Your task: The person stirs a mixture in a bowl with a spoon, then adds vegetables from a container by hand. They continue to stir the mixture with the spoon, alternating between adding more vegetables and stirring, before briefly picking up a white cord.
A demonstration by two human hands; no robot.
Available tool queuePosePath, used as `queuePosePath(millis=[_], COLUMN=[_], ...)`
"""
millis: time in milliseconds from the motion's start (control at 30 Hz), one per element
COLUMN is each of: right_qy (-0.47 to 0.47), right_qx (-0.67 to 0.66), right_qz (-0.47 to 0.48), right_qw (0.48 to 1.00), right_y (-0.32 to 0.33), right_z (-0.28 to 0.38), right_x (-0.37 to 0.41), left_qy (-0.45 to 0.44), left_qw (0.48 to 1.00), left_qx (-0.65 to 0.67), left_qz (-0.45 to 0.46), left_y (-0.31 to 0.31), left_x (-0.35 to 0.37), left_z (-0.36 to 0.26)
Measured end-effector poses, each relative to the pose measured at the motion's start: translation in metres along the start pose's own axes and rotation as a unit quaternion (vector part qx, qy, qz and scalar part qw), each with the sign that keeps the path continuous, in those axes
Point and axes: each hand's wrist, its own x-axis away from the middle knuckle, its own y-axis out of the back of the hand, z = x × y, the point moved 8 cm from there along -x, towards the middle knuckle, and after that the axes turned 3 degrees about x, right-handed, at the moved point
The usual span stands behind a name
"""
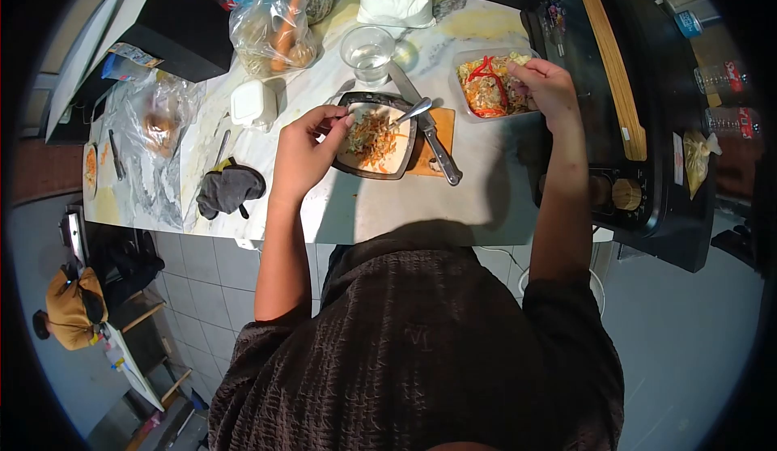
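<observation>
Far left: crumpled plastic [159, 123] sprawls over the marble counter [380, 212]; low risk, well apart from both hands. Next, a dark grey cloth [231, 190] and a white tub [253, 104], then a bag of carrots [279, 42]; none touches the work.

Left hand [306, 158]: fingers curled, thumb close to the index finger, at the near-left rim of the black dish [368, 175]. We cannot tell whether it pinches the rim or a scrap of food. The dish's right side seems to overlap the wooden board [443, 121]; if so, we judge that a push on the left rim could rock it and spill the shredded filling [376, 147].

Beyond the dish, a clear cup [368, 62] sits just beside the knife's blade; a nudged knife could tip it and wet the counter. The spoon [414, 111] slants out over the dish's right rim, where a passing sleeve or wrist could flip it.

The knife [438, 147] crosses the board, handle toward us; a careless sweep between dish and container could meet the edge.

Right: the clear container [506, 117] holds mixed food with red strips [502, 87]. Right hand [550, 93] is partly closed over its far-right corner, its grasp unclear. Loose bits may drop if carried across.
</observation>
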Motion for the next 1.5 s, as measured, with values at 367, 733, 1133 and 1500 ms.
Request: queuePosePath(millis=[367, 733, 1133, 1500], right_qy=[0.051, 0.085, 0.200, 0.329], right_qx=[0.090, 0.190, 0.256, 0.214], right_qz=[0.164, 0.224, 0.177, 0.068], right_qw=[0.981, 0.952, 0.929, 0.917], right_y=[-0.100, -0.181, -0.189, -0.185], right_z=[0.048, 0.059, 0.067, 0.075], right_x=[0.052, 0.082, 0.094, 0.109], left_qy=[0.035, 0.026, 0.034, 0.004], left_qw=[0.999, 0.998, 0.998, 1.000], left_qx=[-0.017, -0.007, -0.037, -0.004], left_qz=[-0.034, -0.059, -0.032, -0.019], left_y=[0.017, 0.035, 0.036, 0.028], left_x=[0.020, 0.037, 0.035, 0.025], left_z=[0.013, 0.020, 0.017, 0.014])
